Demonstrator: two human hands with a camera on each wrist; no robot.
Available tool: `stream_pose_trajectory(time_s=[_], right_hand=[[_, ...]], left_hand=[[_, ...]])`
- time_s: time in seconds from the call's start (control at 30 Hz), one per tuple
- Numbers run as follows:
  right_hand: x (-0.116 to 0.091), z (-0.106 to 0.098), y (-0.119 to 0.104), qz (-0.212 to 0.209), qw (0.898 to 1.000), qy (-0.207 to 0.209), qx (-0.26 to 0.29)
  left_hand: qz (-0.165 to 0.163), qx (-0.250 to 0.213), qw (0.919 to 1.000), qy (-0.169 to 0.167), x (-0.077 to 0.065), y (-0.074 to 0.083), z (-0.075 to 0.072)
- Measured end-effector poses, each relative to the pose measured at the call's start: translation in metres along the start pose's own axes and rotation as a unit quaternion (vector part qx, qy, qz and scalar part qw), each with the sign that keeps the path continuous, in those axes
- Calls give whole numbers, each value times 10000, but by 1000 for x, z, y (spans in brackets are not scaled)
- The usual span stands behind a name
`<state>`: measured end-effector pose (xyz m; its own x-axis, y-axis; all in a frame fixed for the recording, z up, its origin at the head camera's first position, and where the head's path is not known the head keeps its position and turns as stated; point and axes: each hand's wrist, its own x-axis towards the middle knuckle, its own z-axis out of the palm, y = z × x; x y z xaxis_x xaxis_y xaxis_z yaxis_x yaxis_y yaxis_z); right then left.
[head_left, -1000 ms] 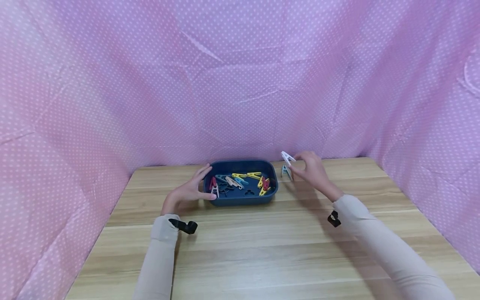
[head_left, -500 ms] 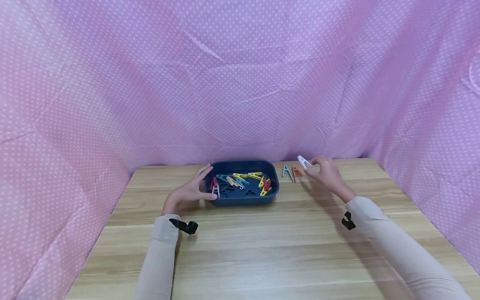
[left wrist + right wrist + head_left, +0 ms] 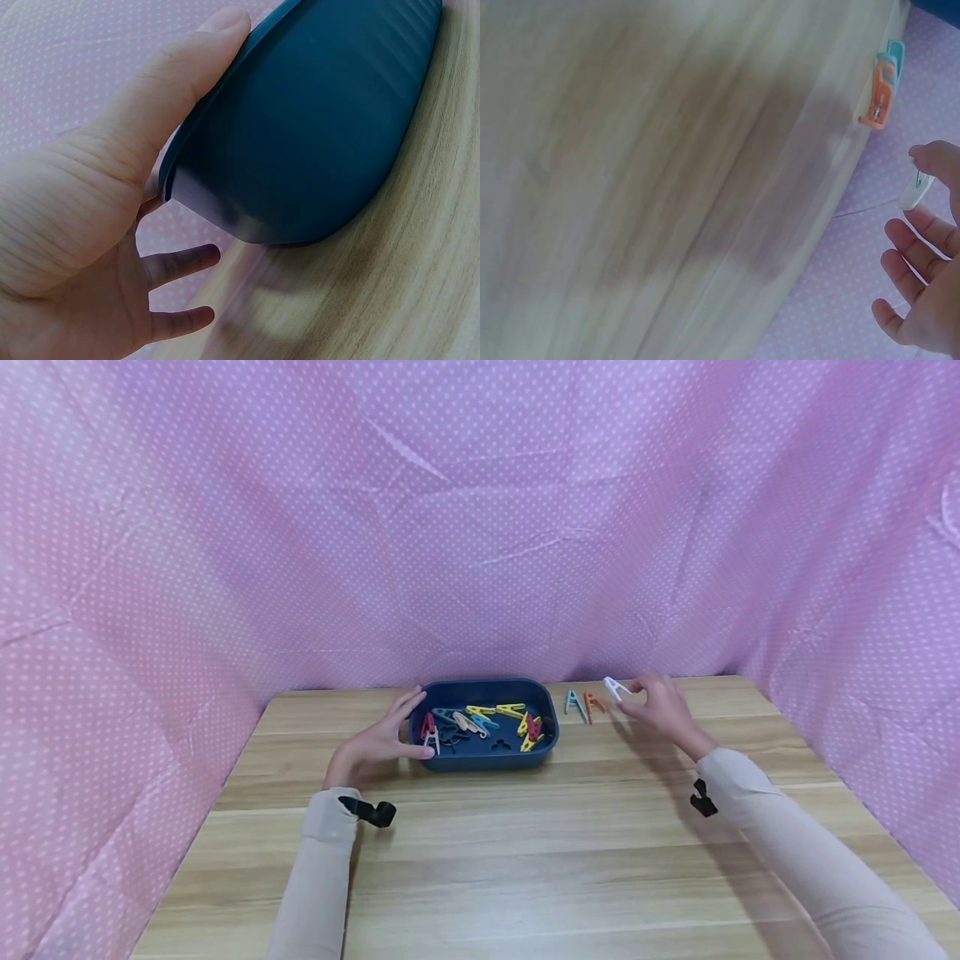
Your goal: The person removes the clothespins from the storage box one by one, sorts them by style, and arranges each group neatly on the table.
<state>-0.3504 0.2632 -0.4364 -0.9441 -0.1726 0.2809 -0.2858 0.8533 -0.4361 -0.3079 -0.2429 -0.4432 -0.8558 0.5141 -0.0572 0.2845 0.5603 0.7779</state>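
My right hand (image 3: 660, 706) pinches a white clothespin (image 3: 617, 687) between thumb and fingertips, near the table's back edge. In the right wrist view, the other fingers of that hand (image 3: 926, 255) are spread apart below the white clothespin (image 3: 917, 189). Just left of it, a light blue clothespin (image 3: 575, 703) and an orange clothespin (image 3: 593, 703) stand side by side on the table. My left hand (image 3: 377, 739) rests on the left end of a dark blue plastic box (image 3: 487, 762), fingers straight. Its thumb (image 3: 187, 67) lies along the rim in the left wrist view.
Inside the box lie several clothespins, among them a yellow clothespin (image 3: 511, 709), a dark red clothespin (image 3: 533, 727) and a beige clothespin (image 3: 465, 722). A pink dotted cloth (image 3: 480, 527) hangs behind and beside the wooden table (image 3: 495, 860).
My right hand has moved right with the white clothespin, away from the light blue and orange ones, which stay put and now show fully. The left hand and box have not moved.
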Motion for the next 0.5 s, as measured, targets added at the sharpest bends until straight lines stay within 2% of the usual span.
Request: stream_pose_trajectory(time_s=[0.3, 0.5], right_hand=[[3, 5, 8, -148, 9990, -37, -412], [5, 12, 12, -81, 9983, -150, -561]], left_hand=[[-69, -83, 9999, -9, 1, -1, 0], [-63, -147, 9999, -25, 1, -1, 0]])
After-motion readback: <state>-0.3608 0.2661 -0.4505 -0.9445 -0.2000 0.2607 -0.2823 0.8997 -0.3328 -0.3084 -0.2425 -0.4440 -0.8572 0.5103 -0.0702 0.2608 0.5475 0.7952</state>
